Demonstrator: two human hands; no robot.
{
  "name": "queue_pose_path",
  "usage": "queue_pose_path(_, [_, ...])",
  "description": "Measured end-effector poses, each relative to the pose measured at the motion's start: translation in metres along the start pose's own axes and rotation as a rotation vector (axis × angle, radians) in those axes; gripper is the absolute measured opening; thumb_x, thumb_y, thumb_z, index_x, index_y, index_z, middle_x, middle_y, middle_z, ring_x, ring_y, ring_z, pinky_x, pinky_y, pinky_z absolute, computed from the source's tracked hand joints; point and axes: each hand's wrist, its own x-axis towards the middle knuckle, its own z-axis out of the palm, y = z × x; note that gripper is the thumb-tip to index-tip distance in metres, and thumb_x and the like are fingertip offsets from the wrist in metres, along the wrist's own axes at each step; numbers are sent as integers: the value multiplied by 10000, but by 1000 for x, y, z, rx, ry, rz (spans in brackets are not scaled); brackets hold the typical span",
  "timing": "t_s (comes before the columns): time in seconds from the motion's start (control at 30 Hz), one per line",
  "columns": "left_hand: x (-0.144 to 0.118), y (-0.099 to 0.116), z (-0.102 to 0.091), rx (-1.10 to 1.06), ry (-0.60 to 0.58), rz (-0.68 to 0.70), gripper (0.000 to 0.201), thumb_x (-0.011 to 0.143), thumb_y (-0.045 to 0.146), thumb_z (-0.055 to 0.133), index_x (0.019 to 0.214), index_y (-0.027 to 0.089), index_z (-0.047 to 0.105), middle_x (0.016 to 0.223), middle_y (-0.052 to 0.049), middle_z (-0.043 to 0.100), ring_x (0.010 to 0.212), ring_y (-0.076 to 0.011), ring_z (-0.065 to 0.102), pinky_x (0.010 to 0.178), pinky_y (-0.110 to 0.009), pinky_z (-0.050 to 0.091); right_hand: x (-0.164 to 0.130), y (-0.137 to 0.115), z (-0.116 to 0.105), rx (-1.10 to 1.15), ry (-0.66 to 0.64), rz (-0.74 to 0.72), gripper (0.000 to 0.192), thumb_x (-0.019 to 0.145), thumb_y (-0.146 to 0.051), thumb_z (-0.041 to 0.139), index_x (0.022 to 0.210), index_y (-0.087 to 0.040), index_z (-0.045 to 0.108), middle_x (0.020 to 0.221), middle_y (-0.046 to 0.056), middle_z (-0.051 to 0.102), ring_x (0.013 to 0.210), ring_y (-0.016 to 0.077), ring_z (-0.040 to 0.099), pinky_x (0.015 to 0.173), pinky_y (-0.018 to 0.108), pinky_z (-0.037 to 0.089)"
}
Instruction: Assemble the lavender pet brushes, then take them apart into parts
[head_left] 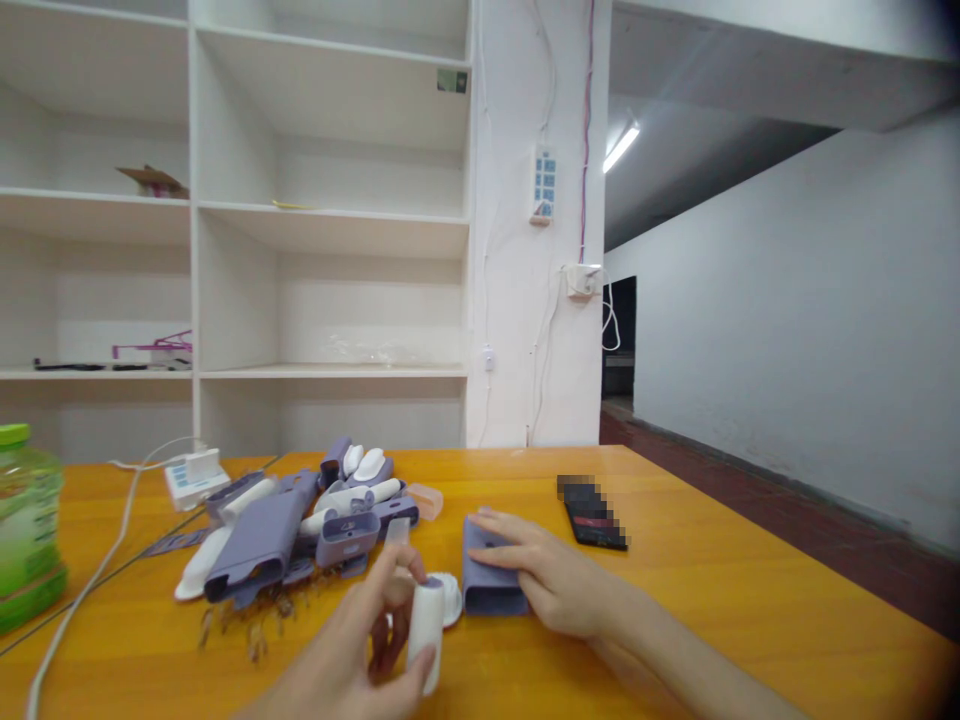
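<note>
My left hand is closed around a white cylindrical part with a purple top, held upright between thumb and fingers. Fingers of my right hand lie over a hollow purple plastic casing on the table, its open end facing me. Between the two hands sits a round white piece, partly hidden by the cylinder. To the left lies a pile of purple casings and white parts. Small brownish bits, too blurred to name, are scattered in front of the pile.
A black phone lies right of my hands on the wooden table. At the left stand a green-lidded bottle and a white power strip, with a cable running forward. White shelves rise behind.
</note>
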Motion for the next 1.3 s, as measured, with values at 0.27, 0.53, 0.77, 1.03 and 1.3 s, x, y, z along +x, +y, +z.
queue_pose_path(0.27, [9,-15,30,-70,-55,-80,538,804,341,692,1303,291,495,670,69,469,544,-116,463,482,-204,331,8,-17,1,-12,81,-14,489,930,-113,463,1382,-227,611,1448,84,588,1317,248,566,1167,432,387])
queue_pose_path(0.53, [26,-27,-6,115,93,-63,352,886,276,571,1230,240,505,894,-6,699,863,-211,660,760,-265,509,14,-29,4,-46,82,42,495,821,-68,497,1228,-250,712,1243,66,732,1095,278,682,1036,442,466])
queue_pose_path(0.77, [19,-27,-7,249,72,-61,333,917,310,558,1241,280,489,1031,-21,695,983,-234,641,825,-288,487,6,-4,3,-69,-73,-26,918,689,-27,548,1545,-303,366,1608,58,379,1480,282,342,1207,495,253])
queue_pose_path(1.03, [10,-14,7,153,-9,-72,335,914,341,580,1230,294,481,879,14,611,833,-195,616,762,-267,477,19,-19,4,-105,-19,-19,768,745,-242,670,1479,-248,444,1492,132,487,1385,318,438,1232,525,129])
queue_pose_path(1.3, [17,-6,9,-16,7,-76,301,905,409,609,1106,262,441,754,30,606,745,-184,610,724,-272,473,23,-16,16,-13,-16,5,756,792,-596,719,1383,-185,488,1478,161,498,1368,319,454,1227,509,152])
